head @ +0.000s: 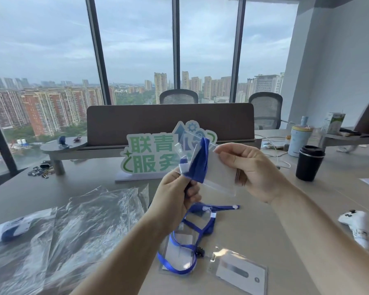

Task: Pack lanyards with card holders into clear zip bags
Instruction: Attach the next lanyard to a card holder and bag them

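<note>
Left hand (177, 194) gripping folded blue lanyard (197, 162), right hand (249, 169) pinching clear zip bag (219, 171) around it, above surface (285, 209)

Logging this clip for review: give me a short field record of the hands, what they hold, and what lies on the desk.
left hand: grips the folded blue lanyard
right hand: pinches the card holder, held above the desk
lanyard and holder: bundled together, not yet in a bag
zip bags: pile at desk left, one packed set at its left edge
unpacked: lanyards with holders, plus a lone holder, below the hands
other: sign, black cup
</note>
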